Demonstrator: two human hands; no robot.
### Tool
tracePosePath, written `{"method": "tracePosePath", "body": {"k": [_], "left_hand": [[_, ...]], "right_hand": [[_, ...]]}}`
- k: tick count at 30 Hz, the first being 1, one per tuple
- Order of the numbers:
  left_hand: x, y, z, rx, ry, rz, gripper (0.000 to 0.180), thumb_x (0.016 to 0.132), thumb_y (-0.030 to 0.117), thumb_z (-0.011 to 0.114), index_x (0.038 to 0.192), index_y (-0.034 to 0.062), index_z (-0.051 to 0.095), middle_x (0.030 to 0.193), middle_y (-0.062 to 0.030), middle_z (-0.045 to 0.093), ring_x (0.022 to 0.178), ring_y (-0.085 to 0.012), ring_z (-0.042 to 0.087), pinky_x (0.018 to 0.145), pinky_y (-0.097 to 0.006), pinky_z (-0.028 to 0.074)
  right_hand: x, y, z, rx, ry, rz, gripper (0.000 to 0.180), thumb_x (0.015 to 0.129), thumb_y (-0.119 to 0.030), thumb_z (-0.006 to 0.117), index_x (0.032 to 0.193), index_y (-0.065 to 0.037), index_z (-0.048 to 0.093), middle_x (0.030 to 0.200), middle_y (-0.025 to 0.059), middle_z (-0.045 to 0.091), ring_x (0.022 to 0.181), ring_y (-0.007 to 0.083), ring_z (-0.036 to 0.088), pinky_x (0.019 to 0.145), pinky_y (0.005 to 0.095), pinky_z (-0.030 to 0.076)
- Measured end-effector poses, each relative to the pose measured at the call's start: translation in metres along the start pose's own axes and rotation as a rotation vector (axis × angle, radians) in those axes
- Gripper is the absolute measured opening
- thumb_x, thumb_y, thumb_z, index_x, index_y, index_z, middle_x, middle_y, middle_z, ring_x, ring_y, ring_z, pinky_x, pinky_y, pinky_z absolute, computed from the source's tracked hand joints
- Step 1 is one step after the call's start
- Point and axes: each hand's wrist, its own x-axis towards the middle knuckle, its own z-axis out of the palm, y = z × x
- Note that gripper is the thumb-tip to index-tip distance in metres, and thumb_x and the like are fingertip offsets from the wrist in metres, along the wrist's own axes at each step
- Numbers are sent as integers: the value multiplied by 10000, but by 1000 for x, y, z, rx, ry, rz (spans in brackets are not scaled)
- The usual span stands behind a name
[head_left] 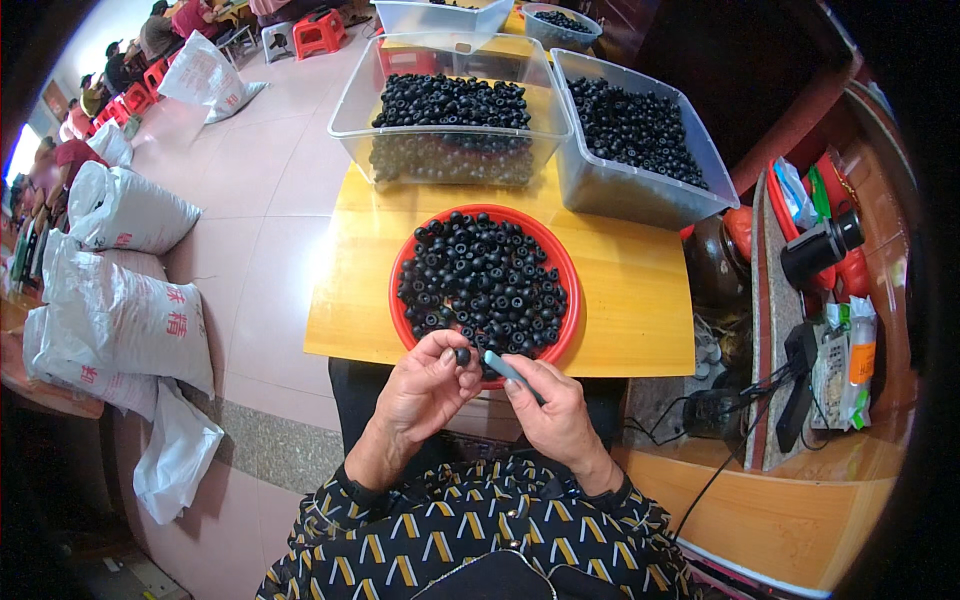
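Between the thumb and fingers of my left hand (418,388) is a small round black piece (462,356), pinched at the near rim of a red basin. My right hand (556,412) grips a slim grey-blue stick-like tool (512,374), its tip pointing at the black piece and just short of it or touching; I cannot tell which. Both hands are over the near edge of the red basin (572,300). Many similar black rounded pieces (480,280), several showing a hole or hollow, fill the basin.
On the yellow table (640,300), two clear plastic bins (350,120) (640,200) of black pieces stand beyond the basin. White sacks (150,320) lie on the floor at left. A cluttered ledge (770,400) with cables is at right. People (160,35) sit far left.
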Motion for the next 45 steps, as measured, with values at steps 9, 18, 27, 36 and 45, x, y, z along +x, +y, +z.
{"method": "tracePosePath", "body": {"k": [9,18,27,36,45], "left_hand": [[1,-4,-7,-50,2,-22,179,855,90,552,1028,46,535,903,-80,573,752,-145,537,697,-285,437],[-1,-3,-2,-32,52,-23,167,864,89,538,1027,54,536,919,-83,575,751,-144,533,696,-285,435],[-1,-4,-2,-12,72,-32,147,872,108,530,1011,61,538,920,-74,583,738,-134,521,680,-283,414],[0,-5,-1,-13,-12,-24,158,857,108,551,1000,42,538,871,-89,576,724,-150,497,680,-296,408],[-5,-1,1,63,-91,2,146,842,103,566,967,29,551,859,-104,568,733,-172,496,660,-296,398]], "right_hand": [[0,-3,0,-128,-14,-86,266,774,-68,625,1023,11,579,726,121,566,575,245,577,512,318,457],[0,0,1,-186,-1,-108,288,743,-66,645,1013,10,582,713,121,556,578,267,575,510,341,457],[-1,-3,-2,-223,-29,-92,282,761,-22,629,1035,19,580,763,138,580,599,236,580,537,293,455],[-1,2,1,-195,8,-117,288,739,-56,631,1020,-16,583,723,114,552,608,279,580,534,350,465],[8,7,0,-374,65,-118,273,763,-45,600,1035,-40,573,691,118,528,574,284,557,506,357,448]]}}
